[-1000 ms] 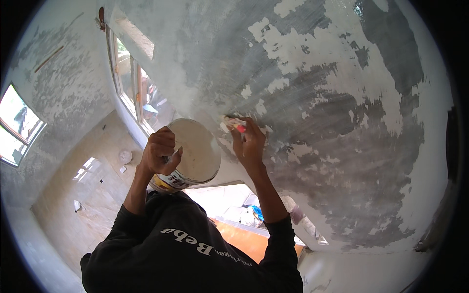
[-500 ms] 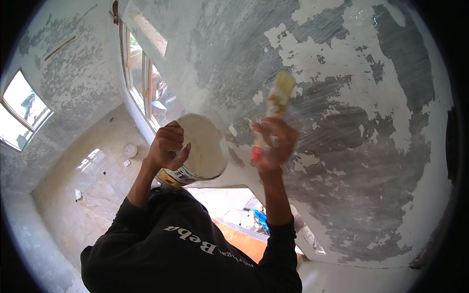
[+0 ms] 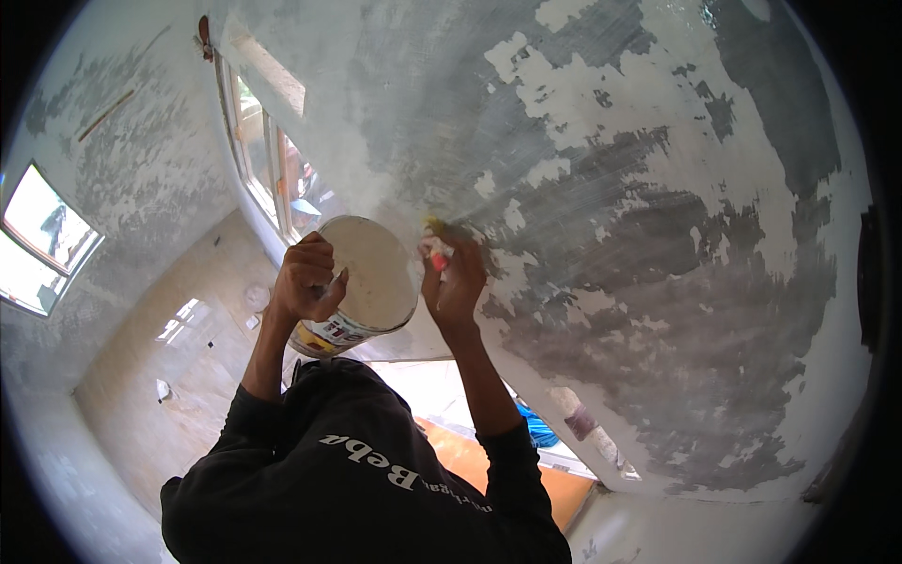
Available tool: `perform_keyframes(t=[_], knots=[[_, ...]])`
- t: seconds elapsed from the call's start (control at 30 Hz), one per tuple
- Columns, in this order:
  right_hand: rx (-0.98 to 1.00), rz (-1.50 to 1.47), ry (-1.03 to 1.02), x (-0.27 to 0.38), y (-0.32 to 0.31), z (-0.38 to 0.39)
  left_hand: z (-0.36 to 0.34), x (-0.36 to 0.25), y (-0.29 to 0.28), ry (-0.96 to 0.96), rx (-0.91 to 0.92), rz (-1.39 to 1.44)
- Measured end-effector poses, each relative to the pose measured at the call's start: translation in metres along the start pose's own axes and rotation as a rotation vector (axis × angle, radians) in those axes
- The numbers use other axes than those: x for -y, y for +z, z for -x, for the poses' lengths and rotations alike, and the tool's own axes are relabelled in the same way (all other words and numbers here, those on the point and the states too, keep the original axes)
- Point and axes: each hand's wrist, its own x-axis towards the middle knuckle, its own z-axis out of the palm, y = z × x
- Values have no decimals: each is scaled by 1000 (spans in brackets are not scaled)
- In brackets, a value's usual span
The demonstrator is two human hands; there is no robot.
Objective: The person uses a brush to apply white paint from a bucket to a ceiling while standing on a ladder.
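My left hand is closed over the rim of a round bucket with a printed label, thumb on its inner side. Pale, off-white liquid shows inside the bucket. Just right of the bucket's rim, my right hand grips a paintbrush by its red handle. Little of the brush shows: a yellowish part peeks out above my fingers, and the bristles are mostly hidden and blurred. Behind the brush stands a wall patched in grey and white; whether the bristles touch it I cannot tell.
A wood-framed window is beyond the bucket, and another window is at the far left. Small white objects lie on the tiled floor. Below my right arm an opening shows an orange surface and blue material.
My right hand has swung left and down with the paintbrush, from in front of the patchy wall to beside the bucket. My left hand keeps its hold; the view has shifted slightly.
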Motion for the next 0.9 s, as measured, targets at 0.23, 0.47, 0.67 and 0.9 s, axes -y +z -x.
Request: perform_keyframes(t=[0.23,0.47,0.67,0.9], knots=[[-197,-63,-134,32,-55,-77,-1,3,4,-22,8,55],[-158,170,-394,31,-56,-50,-14,4,1,-27,-94,165],[57,240,-255,-4,-20,28,-23,10,-20,-30,-106,130],[119,21,-48,-22,7,73,-17,15,-34,-64,-115,50]])
